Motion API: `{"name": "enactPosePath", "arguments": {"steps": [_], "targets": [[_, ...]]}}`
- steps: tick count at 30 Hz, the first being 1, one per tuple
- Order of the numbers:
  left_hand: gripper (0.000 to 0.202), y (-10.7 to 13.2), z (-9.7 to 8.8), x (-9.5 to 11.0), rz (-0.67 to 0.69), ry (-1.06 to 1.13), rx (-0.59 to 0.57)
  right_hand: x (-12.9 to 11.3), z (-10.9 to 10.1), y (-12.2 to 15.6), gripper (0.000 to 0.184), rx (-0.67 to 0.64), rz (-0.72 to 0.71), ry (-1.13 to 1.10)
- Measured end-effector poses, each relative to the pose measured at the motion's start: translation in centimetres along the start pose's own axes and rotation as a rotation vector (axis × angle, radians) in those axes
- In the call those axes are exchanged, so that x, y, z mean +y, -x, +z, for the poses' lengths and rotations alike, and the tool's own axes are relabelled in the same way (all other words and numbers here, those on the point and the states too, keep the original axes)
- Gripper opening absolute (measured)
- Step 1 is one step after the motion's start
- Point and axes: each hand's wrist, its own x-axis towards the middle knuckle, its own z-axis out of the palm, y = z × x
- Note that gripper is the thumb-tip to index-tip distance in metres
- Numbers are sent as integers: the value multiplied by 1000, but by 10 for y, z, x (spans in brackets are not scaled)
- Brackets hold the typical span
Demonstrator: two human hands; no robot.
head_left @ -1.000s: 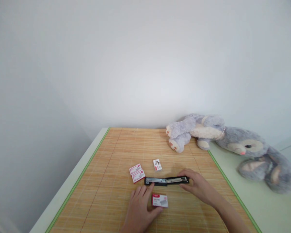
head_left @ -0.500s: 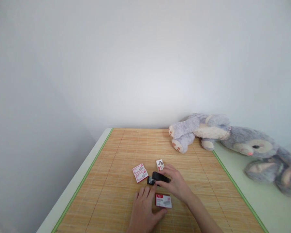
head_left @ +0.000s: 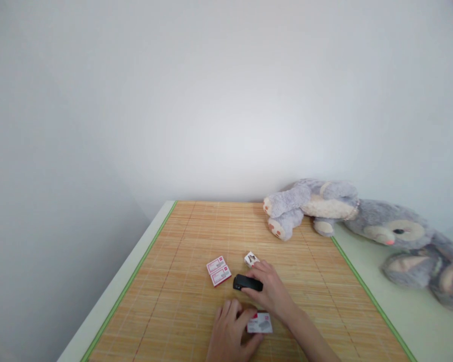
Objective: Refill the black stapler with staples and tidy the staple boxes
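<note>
A black stapler (head_left: 247,282) lies on the mat with its top arm down over its base. My right hand (head_left: 270,289) grips its right end between thumb and fingers. Below it, my left hand (head_left: 229,327) has thumb and fingers around the left end of a red and white staple box (head_left: 263,324), partly covering it. Just beyond my right fingertips is a small white box (head_left: 250,258) with a dark picture; I cannot tell whether they touch it. Two small white and red boxes (head_left: 219,272) lie side by side to the left of the stapler.
A bamboo mat (head_left: 166,301) with green edging covers most of the white table (head_left: 377,271). A grey plush toy (head_left: 328,201) lies across the back right of the mat and table. A plain wall (head_left: 219,100) stands behind.
The stapler's raised top has come down over its base. My left hand has moved from the stapler onto the staple box, which has shifted slightly right and nearer. The small picture box has turned.
</note>
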Motion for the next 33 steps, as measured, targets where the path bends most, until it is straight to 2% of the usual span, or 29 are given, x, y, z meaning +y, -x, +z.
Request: {"name": "enactPosePath", "arguments": {"steps": [5,10,13,16,20,24,28,33], "targets": [[39,1,1,4,36,3,56,-2,-1,0,20,-41,18,49],[38,2,-2,0,57,18,62,0,0,5,22,-15,16,9],[34,4,-8,-3,53,5,98,10,-2,16,23,17,29,-22],[32,1,-19,-6,15,-73,185,27,-4,31,20,88,65,-15],[37,-20,-28,-11,-76,-170,344,51,-6,52,18,208,138,-14],[29,-54,-27,-17,-144,-186,444,62,-3,63,23,298,152,-45],[29,-79,-25,-32,-141,-186,417,59,-3,63,25,323,163,-45],[32,-86,-24,-50,-94,-172,334,56,-5,62,24,333,188,-51]]}}
